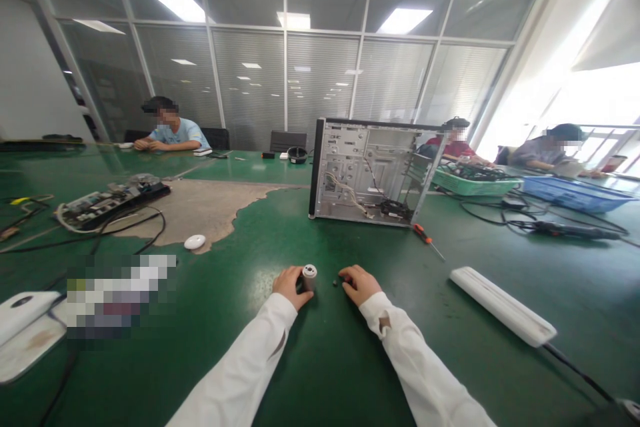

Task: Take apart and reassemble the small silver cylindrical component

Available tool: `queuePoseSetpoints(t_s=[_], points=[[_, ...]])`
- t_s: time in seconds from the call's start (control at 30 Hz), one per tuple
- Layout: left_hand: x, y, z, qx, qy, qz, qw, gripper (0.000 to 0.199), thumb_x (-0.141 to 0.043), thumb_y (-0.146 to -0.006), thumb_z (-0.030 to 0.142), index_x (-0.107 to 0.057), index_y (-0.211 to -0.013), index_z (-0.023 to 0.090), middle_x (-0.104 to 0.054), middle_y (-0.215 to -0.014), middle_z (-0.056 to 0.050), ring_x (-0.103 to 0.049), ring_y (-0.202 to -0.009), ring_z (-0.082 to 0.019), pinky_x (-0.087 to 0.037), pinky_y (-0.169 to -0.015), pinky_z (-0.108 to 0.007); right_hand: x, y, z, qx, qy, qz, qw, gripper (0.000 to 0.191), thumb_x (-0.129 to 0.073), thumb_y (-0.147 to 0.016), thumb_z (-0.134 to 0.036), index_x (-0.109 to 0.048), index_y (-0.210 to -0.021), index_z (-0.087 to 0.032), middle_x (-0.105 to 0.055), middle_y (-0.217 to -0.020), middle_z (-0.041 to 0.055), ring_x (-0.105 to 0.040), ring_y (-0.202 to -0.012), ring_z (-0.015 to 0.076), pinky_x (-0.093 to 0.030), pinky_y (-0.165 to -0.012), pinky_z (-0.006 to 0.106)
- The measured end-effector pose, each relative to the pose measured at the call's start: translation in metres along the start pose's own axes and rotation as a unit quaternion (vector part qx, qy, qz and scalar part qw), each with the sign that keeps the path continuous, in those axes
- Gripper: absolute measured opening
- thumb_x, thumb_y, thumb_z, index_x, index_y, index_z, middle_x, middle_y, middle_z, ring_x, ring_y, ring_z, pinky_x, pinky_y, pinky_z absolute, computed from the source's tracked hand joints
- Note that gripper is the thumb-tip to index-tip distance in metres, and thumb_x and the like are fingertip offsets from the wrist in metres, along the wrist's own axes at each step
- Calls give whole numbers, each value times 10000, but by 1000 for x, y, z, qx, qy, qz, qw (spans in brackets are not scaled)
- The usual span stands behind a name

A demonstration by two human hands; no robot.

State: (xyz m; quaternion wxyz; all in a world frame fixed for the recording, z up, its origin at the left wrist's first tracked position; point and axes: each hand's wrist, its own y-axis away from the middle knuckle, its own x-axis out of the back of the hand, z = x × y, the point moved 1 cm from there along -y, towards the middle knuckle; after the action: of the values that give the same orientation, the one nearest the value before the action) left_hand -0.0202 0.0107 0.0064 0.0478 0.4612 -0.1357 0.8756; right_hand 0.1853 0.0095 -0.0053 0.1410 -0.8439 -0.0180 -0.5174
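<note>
My left hand (293, 288) is wrapped round a small upright cylinder (309, 273) with a white top that has dark holes in it. To its right, my right hand (360, 284) rests on the green table with thumb and fingers apart, holding nothing. A tiny dark piece (335, 283) lies on the table between the two hands, just left of the right fingertips. Beyond the hands stands an open metal computer case (370, 173), with cables and a dark part low inside it. An orange and black screwdriver (423, 234) lies at the case's right corner.
A white power strip (503, 305) lies at the right, a round white lid (195, 241) at the left. Farther left is a part-filled tray (115, 203) with black cables. Green (475, 183) and blue (575, 193) baskets stand back right. Several people sit across the table.
</note>
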Motion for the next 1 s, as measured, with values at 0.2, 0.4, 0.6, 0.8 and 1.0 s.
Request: queuePoseSetpoints(t_s=[0.2, 0.4, 0.6, 0.8, 1.0], points=[[-1, 0, -1, -3, -4, -1, 1000, 488, -647, -532, 259, -519, -994, 167, -541, -999, -95, -471, -955, -273, -350, -812, -371, -5, -1, -8, 46, -49, 4, 998, 169, -481, -727, -239, -587, -859, -232, -544, -845, 20, -516, -666, 125, -390, -629, 255], [0, 1, 1, -5, -15, -7, 1000, 489, -632, -550, 272, -512, -1008, 150, -539, -1010, -103, -468, -962, -278, -352, -815, -371, -2, 0, -14, 44, -12, 5, 999, 93, -482, -718, -213, -554, -774, -198, -536, -802, 22, -504, -664, 129, -386, -627, 253], [1, 1, 1, -7, -21, -7, 1000, 488, -629, -557, 276, -509, -1010, 138, -540, -1002, -111, -470, -959, -279, -355, -810, -371, 5, 2, -25, 83, 57, 17, 995, 132, -433, -718, -142, -530, -803, -173, -550, -802, 54, -509, -741, 167, -374, -664, 271], [0, 1, 1, -2, -27, -10, 1000, 493, -634, -553, 281, -506, -1013, 156, -539, -1013, -95, -466, -971, -265, -354, -819, -364, 3, 2, -29, 91, 23, 7, 996, 192, -432, -668, -74, -544, -777, -186, -544, -810, 39, -504, -751, 148, -379, -674, 244], [1, 1, 2, 2, -39, -19, 999, 520, -627, -562, 296, -496, -1043, 144, -533, -1040, -90, -456, -994, -254, -353, -836, -346, -3, -7, 1, -66, -287, 96, 951, 333, -453, -481, -10, -569, -728, -200, -551, -665, -27, -475, -589, 108, -406, -624, 249]])
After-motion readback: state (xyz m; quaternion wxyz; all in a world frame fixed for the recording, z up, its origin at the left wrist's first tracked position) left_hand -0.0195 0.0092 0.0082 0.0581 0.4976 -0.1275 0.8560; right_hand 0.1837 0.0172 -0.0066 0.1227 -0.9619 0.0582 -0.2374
